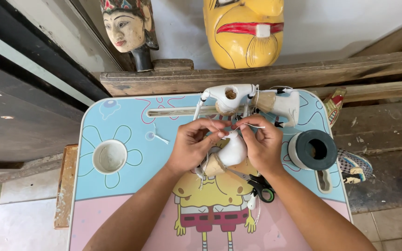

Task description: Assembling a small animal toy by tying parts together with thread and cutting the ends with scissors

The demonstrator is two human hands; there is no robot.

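Observation:
My left hand [192, 145] and my right hand [261, 143] meet over the small table, both pinching a thin white string [256, 126] at their fingertips. Under and between them lies a white puppet limb piece [232, 152] with a bare wooden end [214, 165]. Just beyond my fingers rests a white-painted wooden puppet torso [231, 96] with a hole in it, laid across a pale wooden rod [173, 111]. String ties run from the torso toward my fingers.
The small table [117, 195] has a blue and pink cartoon-printed top. On it are a white round cup [110, 156], a tiny white spoon [154, 136], a black tape roll [313, 149] and black-handled scissors [259, 186]. Two carved masks [244, 32] lean behind a wooden beam [257, 74].

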